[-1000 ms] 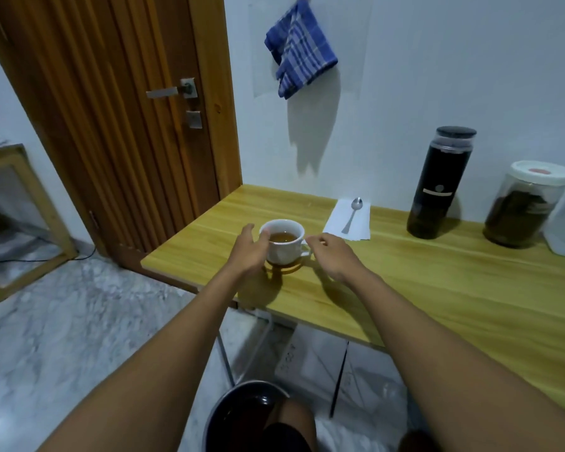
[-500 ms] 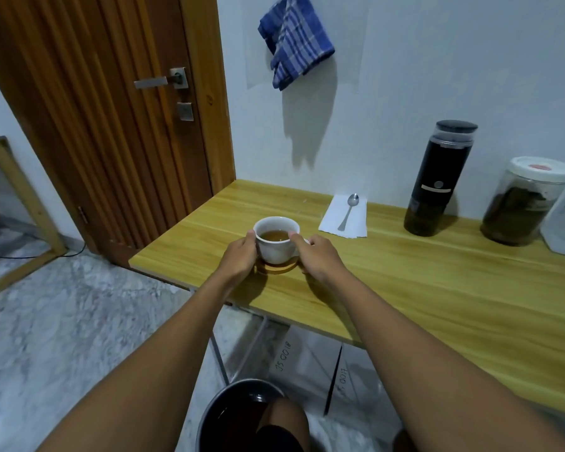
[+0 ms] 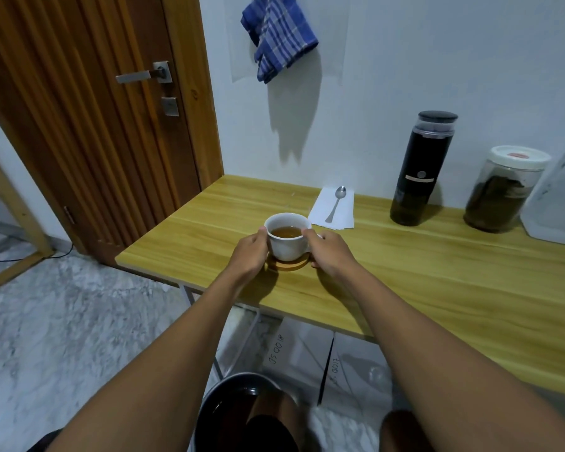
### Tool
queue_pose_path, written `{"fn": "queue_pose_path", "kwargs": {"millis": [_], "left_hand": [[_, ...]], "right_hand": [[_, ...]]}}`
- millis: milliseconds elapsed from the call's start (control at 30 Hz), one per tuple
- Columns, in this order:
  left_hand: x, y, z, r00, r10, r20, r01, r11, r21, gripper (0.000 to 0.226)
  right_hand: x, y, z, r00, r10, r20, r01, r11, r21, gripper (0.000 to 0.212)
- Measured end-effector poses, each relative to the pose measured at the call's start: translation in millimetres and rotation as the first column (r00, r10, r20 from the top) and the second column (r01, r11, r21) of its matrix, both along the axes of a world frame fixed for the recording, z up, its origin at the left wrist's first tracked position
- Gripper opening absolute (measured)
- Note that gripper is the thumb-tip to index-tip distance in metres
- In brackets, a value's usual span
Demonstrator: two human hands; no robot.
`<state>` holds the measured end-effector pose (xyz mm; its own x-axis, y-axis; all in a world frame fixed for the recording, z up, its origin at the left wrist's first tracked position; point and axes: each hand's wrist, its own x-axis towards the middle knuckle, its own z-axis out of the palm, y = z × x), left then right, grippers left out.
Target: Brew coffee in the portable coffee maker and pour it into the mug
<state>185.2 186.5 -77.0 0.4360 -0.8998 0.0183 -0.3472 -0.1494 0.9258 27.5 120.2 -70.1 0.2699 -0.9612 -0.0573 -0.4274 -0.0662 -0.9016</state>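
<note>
A white mug holding brown coffee stands on a round wooden coaster near the left front of the wooden table. My left hand cups the mug's left side and my right hand wraps its right side, hiding the handle. The black portable coffee maker stands upright with its lid on at the back of the table, well to the right of both hands.
A spoon lies on a white napkin behind the mug. A clear jar with a white lid stands right of the coffee maker. A blue checked cloth hangs on the wall. A dark bucket sits under the table's edge.
Both hands have closed in from beside the mug and now hold it on either side. The mug stays on its coaster.
</note>
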Motion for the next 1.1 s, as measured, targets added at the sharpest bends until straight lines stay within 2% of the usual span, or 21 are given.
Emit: {"fn": "queue_pose_path", "kwargs": {"millis": [100, 267, 533, 667, 767, 1100], "left_hand": [[-19, -4, -2, 1.0, -0.031, -0.005, 0.031, 0.999, -0.011, 0.049], [-55, -14, -2, 0.996, -0.09, -0.008, 0.09, 0.996, -0.016, 0.049], [-110, -26, -1, 0.984, -0.179, 0.005, 0.179, 0.983, -0.043, 0.05], [-136, -32, -1, 0.976, -0.219, -0.014, 0.218, 0.975, -0.045, 0.055], [-152, -36, 0, 0.968, -0.251, 0.002, 0.251, 0.968, -0.022, 0.048], [-191, -42, 3, 0.949, -0.316, 0.013, 0.316, 0.949, -0.006, 0.047]], "right_hand": [[-20, -1, -1, 0.999, -0.04, 0.011, 0.04, 0.999, -0.012, 0.047], [-57, -3, -3, 0.995, -0.095, -0.009, 0.095, 0.995, -0.016, 0.055], [-113, -6, -4, 0.982, -0.189, 0.018, 0.189, 0.982, -0.012, 0.039], [-138, -5, -1, 0.968, -0.249, 0.008, 0.249, 0.968, -0.02, 0.045], [-155, -4, 1, 0.96, -0.281, -0.003, 0.281, 0.959, -0.015, 0.048], [-195, -5, 4, 0.936, -0.35, 0.018, 0.35, 0.937, 0.02, 0.047]]}}
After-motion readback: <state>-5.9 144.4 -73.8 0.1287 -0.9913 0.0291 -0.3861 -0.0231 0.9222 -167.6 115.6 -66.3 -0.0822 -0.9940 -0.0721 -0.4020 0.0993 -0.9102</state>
